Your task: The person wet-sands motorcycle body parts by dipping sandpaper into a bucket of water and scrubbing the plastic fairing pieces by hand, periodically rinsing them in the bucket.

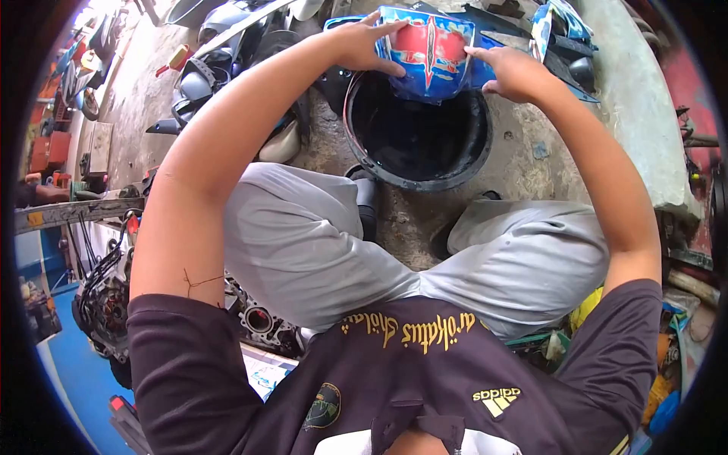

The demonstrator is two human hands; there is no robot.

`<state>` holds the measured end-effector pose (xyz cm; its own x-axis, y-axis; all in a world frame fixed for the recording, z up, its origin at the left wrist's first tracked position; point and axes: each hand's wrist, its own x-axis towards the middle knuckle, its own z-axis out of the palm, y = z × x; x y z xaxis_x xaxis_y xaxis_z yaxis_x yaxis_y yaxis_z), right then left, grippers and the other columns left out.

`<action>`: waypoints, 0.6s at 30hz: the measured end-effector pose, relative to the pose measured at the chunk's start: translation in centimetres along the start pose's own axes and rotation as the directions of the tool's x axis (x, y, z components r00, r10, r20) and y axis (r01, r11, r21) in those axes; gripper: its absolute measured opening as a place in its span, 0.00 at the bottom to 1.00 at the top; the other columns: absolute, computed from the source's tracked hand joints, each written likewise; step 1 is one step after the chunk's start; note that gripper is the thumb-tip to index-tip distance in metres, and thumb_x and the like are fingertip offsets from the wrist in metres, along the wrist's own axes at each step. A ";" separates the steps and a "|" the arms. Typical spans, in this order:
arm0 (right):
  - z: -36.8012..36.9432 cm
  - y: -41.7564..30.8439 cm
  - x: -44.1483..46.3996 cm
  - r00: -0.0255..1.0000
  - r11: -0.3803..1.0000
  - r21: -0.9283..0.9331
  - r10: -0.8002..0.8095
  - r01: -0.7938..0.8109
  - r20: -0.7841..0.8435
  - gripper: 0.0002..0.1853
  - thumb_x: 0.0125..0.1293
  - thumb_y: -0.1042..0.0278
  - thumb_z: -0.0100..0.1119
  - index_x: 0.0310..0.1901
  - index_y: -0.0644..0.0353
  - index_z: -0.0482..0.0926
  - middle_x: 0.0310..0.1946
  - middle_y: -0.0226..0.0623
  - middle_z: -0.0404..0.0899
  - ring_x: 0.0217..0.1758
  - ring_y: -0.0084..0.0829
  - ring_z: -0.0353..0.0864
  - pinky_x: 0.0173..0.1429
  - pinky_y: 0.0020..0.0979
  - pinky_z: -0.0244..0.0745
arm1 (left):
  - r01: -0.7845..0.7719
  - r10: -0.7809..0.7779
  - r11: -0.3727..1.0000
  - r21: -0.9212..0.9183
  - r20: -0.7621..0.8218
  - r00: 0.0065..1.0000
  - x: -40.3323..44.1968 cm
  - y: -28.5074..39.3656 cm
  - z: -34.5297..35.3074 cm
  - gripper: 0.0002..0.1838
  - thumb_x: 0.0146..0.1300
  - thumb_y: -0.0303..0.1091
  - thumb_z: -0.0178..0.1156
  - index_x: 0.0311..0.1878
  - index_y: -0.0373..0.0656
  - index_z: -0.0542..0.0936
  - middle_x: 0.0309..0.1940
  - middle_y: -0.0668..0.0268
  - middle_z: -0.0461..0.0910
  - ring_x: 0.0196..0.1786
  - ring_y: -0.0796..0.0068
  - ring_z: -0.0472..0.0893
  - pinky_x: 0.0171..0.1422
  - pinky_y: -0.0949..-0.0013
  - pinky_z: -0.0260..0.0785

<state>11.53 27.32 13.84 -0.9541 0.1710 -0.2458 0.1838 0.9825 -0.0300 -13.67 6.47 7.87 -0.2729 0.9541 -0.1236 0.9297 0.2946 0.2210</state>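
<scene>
A glossy blue and red panel (431, 54) with white and light-blue patches is held above the far part of a round black tub (413, 184) of dark liquid. At the panel's left side, my left hand (368, 45) grips it with the fingers on top and the thumb along the lower edge. My right hand (509, 72) is at the right side, its index fingertip touching the panel's edge and its thumb lower down. The tub stands on the floor between my feet.
Dark motorcycle parts (199, 82) lie left of the tub, and more blue and black panels (569, 57) lie behind it to the right. A concrete ledge (633, 98) runs along the right. Engine parts (106, 303) sit at the lower left.
</scene>
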 end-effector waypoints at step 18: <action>20.3 -5.6 9.4 0.712 0.989 -0.125 0.148 -0.085 0.686 0.22 0.64 0.68 0.65 0.61 0.58 0.86 0.66 0.47 0.82 0.68 0.44 0.84 0.70 0.47 0.78 | 0.007 0.036 0.976 0.218 -0.190 0.981 -0.2 -1.9 1.5 0.47 0.64 0.82 0.52 0.84 0.81 0.58 0.84 0.59 0.58 0.87 0.42 0.52 0.78 0.15 0.41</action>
<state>6.35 21.96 -7.94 -0.4905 0.2163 -0.8442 0.2329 0.9660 0.1122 -15.04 5.64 5.97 -0.2818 0.9569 0.0706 0.9593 0.2822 0.0039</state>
